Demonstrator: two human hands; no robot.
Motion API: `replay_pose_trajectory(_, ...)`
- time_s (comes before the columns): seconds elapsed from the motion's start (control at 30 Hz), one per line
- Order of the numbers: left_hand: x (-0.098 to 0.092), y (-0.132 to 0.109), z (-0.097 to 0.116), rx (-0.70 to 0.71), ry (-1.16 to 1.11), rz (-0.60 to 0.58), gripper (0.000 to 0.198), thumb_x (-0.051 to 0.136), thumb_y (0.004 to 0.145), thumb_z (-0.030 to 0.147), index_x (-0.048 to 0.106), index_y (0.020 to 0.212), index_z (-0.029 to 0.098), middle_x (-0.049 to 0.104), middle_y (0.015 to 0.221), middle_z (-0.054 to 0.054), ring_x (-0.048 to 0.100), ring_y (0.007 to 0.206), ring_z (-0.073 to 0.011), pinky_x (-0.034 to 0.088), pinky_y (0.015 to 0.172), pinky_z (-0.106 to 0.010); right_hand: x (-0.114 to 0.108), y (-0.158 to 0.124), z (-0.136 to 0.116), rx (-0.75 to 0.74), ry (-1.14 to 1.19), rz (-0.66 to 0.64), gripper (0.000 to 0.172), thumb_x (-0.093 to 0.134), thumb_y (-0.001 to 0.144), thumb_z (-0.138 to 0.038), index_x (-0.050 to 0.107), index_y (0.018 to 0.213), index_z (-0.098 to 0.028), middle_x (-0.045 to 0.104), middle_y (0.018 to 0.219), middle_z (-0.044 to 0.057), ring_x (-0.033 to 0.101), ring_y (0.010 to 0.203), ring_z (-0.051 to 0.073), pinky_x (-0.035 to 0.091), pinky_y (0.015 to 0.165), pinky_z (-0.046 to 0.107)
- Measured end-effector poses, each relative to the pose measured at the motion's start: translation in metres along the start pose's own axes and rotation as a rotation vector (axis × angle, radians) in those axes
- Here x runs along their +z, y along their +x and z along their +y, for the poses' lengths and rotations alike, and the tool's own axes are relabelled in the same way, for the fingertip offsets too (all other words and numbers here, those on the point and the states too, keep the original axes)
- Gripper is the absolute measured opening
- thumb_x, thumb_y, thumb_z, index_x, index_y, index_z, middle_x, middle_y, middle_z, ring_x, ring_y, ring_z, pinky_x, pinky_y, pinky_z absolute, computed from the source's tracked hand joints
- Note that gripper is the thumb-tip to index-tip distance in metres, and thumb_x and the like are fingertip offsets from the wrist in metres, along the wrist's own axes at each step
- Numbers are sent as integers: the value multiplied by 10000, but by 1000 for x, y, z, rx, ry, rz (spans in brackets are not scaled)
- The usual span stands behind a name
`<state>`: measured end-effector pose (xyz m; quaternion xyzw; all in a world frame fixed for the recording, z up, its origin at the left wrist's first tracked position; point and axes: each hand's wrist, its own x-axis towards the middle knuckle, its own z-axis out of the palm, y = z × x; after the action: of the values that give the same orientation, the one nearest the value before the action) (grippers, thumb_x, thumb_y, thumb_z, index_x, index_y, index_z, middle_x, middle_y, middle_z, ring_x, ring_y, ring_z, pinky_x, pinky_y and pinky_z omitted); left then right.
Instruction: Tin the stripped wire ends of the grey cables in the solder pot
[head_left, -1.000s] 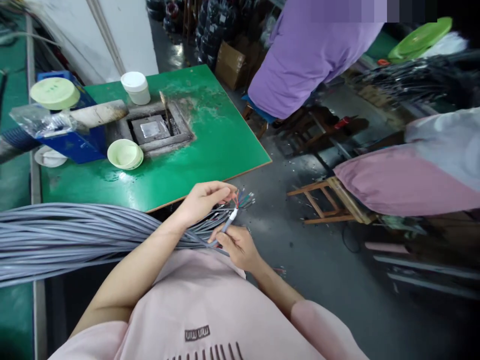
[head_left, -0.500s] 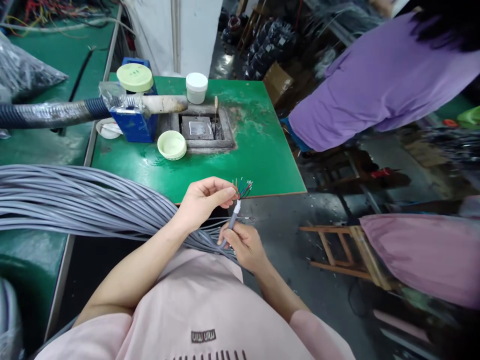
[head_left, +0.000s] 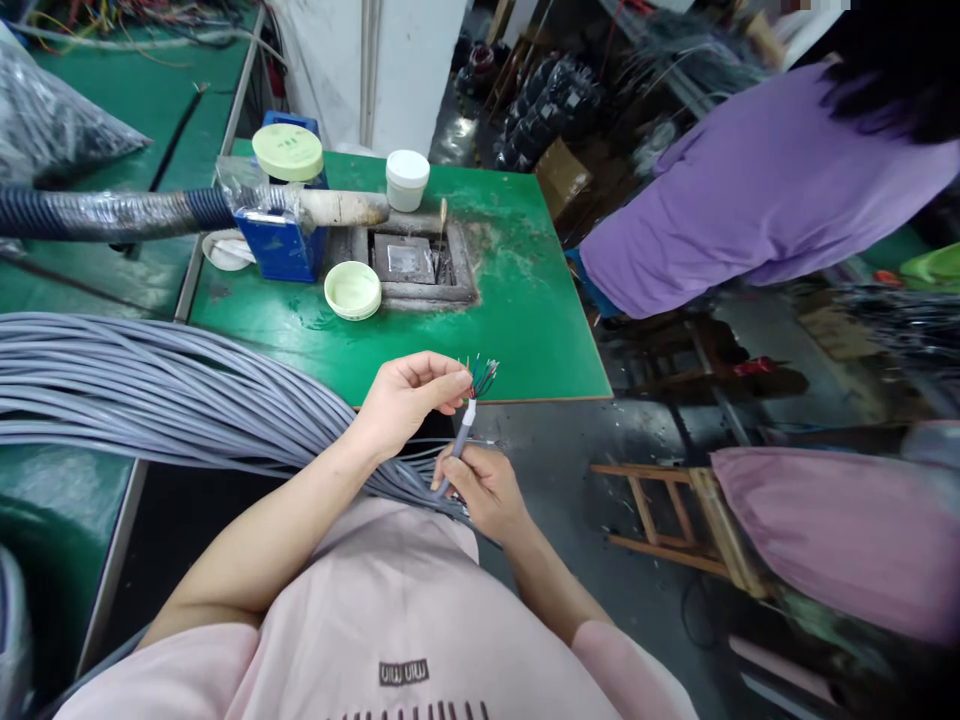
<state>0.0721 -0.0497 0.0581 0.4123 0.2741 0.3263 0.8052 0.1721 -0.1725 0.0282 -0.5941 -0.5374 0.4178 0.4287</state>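
My right hand (head_left: 484, 490) is closed around a grey cable (head_left: 463, 432) whose end points up and away from me. Past a white collar (head_left: 470, 411) the cable fans out into several thin coloured wires (head_left: 486, 374) with pale tips. The fingers of my left hand (head_left: 420, 395) pinch at the left side of these wires. Behind and below both hands runs a thick bundle of grey cables (head_left: 187, 390), which comes from the left across the table edge and over my lap.
On the green table (head_left: 532, 340) are a dark square pot (head_left: 405, 260), a pale green dish (head_left: 352, 291), a white tub (head_left: 407, 180) and a blue box (head_left: 281, 245) beside a hose (head_left: 112, 214). A person in purple (head_left: 765, 190) is at the right, near a wooden stool (head_left: 664, 510).
The view has shifted slightly, so the table items appear a little further right. Both hands keep their hold, and the wire end has moved slightly left in view.
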Motion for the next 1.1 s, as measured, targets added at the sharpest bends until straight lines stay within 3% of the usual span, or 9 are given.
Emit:
replay_pose_trajectory(0.93,1,1,3,22,45,67,261,785,625,353,643,676,140,625,564,19,535,497,-61,430,506,-184,0,4,1,47,81,-37,397,450,921,-451,581,662,-178,574,597,2,513,507,94,421,501,216)
replay_pose_trajectory(1.1,-2,1,0,44,2,82,256,773,652,354,635,694,142,662,617,11,541,501,-53,445,521,-180,-2,11,4,29,161,77,301,559,864,-457,578,727,-189,596,621,-3,554,553,112,457,545,237)
